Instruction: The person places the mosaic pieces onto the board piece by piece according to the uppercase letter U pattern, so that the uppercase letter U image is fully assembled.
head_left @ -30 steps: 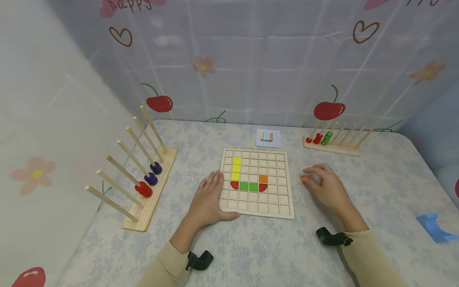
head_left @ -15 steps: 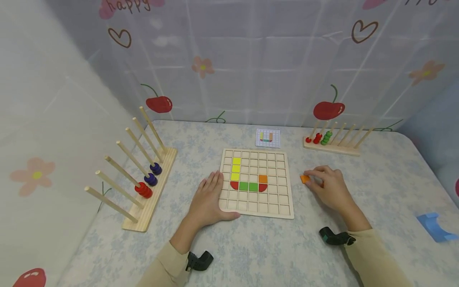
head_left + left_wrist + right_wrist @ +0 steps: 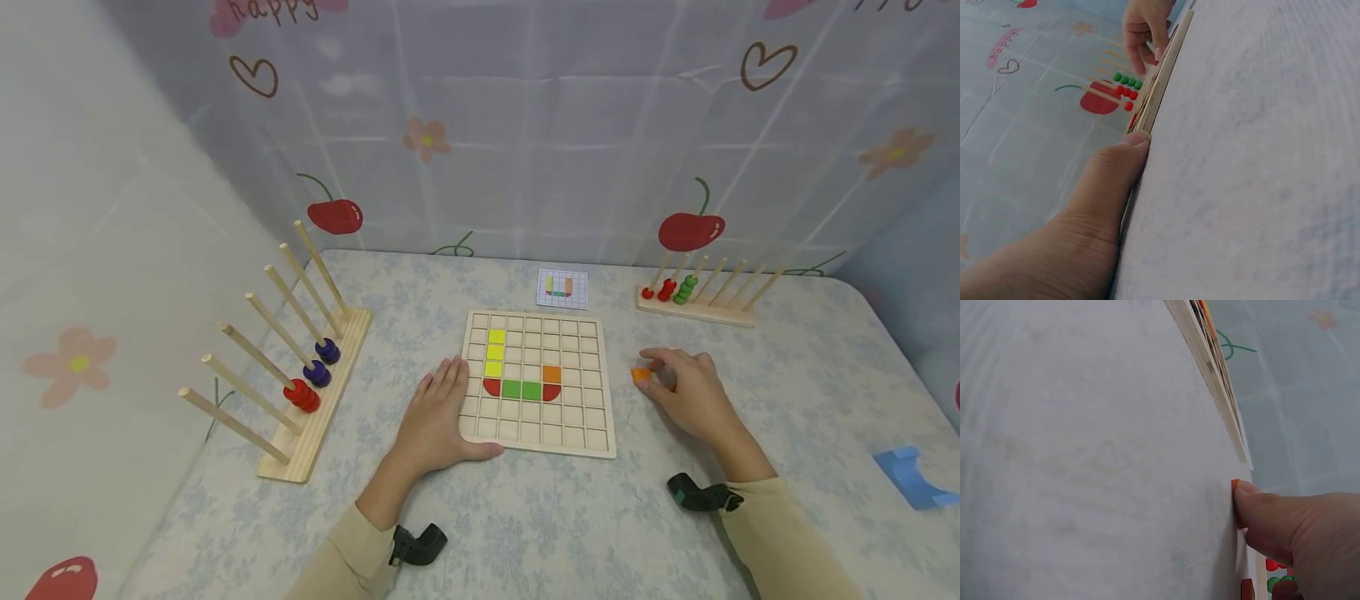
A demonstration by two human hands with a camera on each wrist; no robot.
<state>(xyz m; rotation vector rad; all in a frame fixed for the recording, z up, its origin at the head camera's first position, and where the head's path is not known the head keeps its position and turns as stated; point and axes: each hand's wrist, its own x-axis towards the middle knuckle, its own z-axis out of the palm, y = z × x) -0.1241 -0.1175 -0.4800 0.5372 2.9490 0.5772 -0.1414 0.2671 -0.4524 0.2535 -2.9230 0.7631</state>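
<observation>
A wooden grid board [image 3: 573, 417] lies on the table with yellow tiles [image 3: 495, 352], green tiles [image 3: 521, 390], red rounded tiles [image 3: 551, 392] and one orange square [image 3: 552, 374] set in its cells. My left hand [image 3: 432, 421] rests flat along the board's left side, thumb at the near edge; the left wrist view shows the thumb [image 3: 1107, 181] against that edge. Right of the board, my right hand [image 3: 686, 392] pinches an orange square tile [image 3: 641, 375] between thumb and fingers. From the right wrist view, the tile [image 3: 1237, 503] stands tilted at the tabletop.
Behind the board lies a pattern card [image 3: 562, 289] showing a similar coloured shape. A peg rack with red and blue beads [image 3: 318, 417] stands at left. A smaller bead rack [image 3: 697, 310] is at back right, and a blue curved piece [image 3: 911, 477] lies far right.
My right hand has shifted slightly right and toward me with the orange tile, which shows more now than a second ago. The left hand and the board stay put.
</observation>
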